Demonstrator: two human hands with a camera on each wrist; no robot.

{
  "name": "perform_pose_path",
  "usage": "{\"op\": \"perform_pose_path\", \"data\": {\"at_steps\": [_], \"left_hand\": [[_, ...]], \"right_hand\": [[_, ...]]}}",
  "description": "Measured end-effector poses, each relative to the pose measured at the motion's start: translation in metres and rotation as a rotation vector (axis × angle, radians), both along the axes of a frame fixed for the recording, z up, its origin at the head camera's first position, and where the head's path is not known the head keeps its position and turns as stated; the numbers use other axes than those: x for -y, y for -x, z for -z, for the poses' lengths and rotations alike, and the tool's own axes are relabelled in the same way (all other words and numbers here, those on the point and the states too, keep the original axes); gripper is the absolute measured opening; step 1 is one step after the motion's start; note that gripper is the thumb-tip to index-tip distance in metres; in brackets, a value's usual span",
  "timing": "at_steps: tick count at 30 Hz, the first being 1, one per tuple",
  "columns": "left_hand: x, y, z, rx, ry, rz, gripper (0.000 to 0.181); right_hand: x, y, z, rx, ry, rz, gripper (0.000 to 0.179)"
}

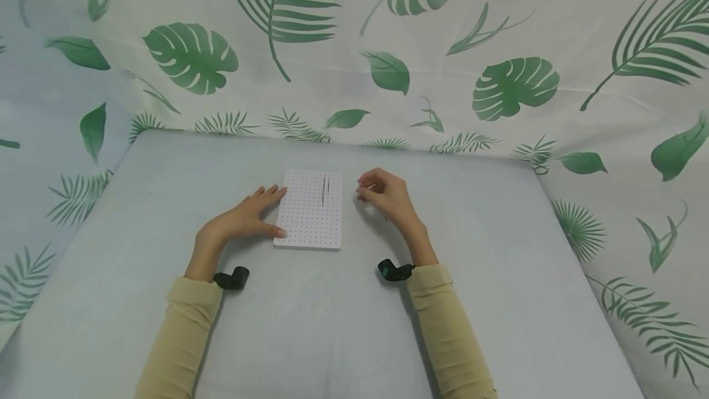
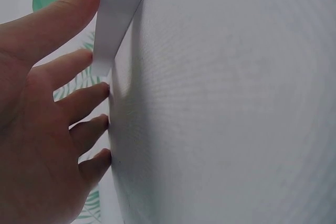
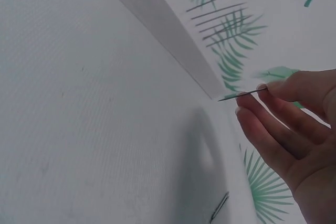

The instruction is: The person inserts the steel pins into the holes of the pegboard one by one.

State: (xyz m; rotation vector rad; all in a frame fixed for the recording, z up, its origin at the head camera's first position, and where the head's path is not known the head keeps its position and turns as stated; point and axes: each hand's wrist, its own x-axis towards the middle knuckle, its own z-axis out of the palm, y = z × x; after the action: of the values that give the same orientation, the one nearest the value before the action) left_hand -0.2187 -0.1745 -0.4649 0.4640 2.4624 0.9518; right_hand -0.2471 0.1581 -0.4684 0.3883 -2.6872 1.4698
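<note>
A white board (image 1: pixel 308 211) dotted with a grid of small holes lies on the table. Several thin dark needles (image 3: pixel 220 10) stand upright in it toward its right side. My left hand (image 1: pixel 244 217) spreads along the board's left edge, thumb on the near corner and straight fingers at the side. To the right of the board, my right hand (image 1: pixel 384 193) pinches another needle (image 3: pixel 228 98) between thumb and fingertips, its tip pointing toward the board's edge. Below that hand, a thin dark piece (image 3: pixel 219 207) lies on the table.
The pale table (image 1: pixel 310 325) spreads out around the board. Behind it and at both sides hangs a white cloth (image 1: pixel 332 88) printed with green leaves. A small black camera (image 1: pixel 394 270) sits at the right wrist, another camera (image 1: pixel 235 278) at the left.
</note>
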Motion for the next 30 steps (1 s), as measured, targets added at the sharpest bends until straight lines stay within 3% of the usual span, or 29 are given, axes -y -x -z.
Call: {"op": "perform_pose_path", "data": {"at_steps": [30], "left_hand": [[0.001, 0.0, 0.001, -0.019, 0.007, 0.018, 0.1]], "right_hand": [[0.036, 0.005, -0.003, -0.043, 0.027, -0.045, 0.01]]}}
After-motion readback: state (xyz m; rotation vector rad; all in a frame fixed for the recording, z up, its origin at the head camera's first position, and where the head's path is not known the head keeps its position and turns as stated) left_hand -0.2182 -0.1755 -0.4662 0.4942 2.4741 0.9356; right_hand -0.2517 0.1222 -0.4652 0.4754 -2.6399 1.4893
